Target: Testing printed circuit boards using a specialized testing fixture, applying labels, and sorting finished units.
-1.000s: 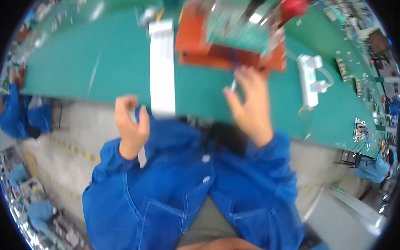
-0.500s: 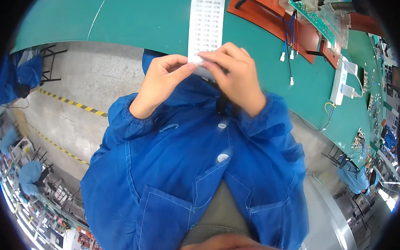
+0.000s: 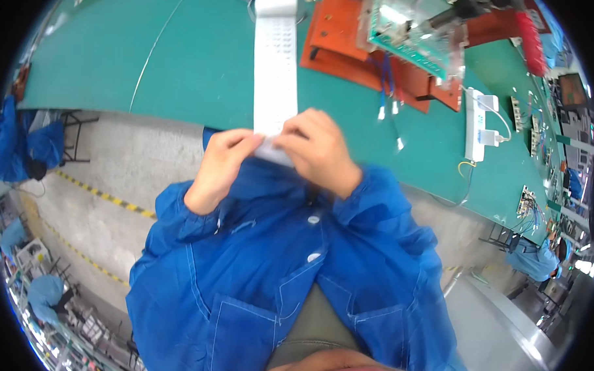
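Note:
A long white strip of labels (image 3: 275, 86), with rows of small printed marks on its far part, lies on the green table and reaches over its near edge. Its far end is curled or folded over. My left hand (image 3: 220, 166) pinches the near end between thumb and forefinger. Close beside it, my right hand (image 3: 316, 150) has its thumb and fingers drawn together on the same end, the fingertips almost meeting those of the left. Motion blur hides whether a single label is between the right fingertips.
Right of the strip stands an orange-red fixture (image 3: 341, 33) carrying a green circuit board (image 3: 406, 49), with wires with white connectors (image 3: 382, 112) hanging from it. A white power strip (image 3: 474, 126) lies farther right on the green table (image 3: 196, 64). Co-workers in blue sit at both sides.
The view has shifted, so the table and my hands appear lower and the strip's far end shows. Both hands stay at the strip's near end, fingertips close together.

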Available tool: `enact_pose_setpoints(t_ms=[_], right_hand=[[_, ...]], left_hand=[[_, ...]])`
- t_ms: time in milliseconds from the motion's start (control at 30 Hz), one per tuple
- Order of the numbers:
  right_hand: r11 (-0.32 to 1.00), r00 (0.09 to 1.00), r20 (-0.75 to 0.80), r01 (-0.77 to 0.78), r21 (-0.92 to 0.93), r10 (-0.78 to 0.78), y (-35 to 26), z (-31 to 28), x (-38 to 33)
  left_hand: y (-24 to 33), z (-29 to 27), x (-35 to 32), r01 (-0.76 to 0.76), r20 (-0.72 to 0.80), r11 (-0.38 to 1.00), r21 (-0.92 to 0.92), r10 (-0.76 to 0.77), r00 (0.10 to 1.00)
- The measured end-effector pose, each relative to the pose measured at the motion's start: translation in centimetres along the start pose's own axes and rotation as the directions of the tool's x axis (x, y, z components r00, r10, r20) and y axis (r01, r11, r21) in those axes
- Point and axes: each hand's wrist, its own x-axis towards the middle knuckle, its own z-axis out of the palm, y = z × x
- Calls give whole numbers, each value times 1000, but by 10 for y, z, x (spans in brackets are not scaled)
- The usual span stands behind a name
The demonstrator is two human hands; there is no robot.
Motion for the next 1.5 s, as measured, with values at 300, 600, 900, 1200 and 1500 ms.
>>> enact_pose_setpoints(t_ms=[300, 600, 900, 1200, 1500], right_hand=[[994, 969, -223, -109, -2, 106, -15, -114, -32], [651, 485, -434, 557, -516, -759, 49, -185, 139], [634, 629, -295, 422, -648, -719, 57, -194, 113], [492, 540, -198, 480, -726, -818, 68, -210, 124], [474, 466, -236, 501, -724, -853, 69, -212, 125]], left_hand=[[29, -31, -11, -386, 1, 470, 794, 634, 774], [19, -51, 52, -525, -82, 595, 609, 706, 704], [8, -29, 58, -475, -71, 255, 842, 926, 371], [2, -29, 59, -492, -34, 146, 858, 973, 229], [-2, -31, 63, -531, -2, 95, 842, 985, 172]])
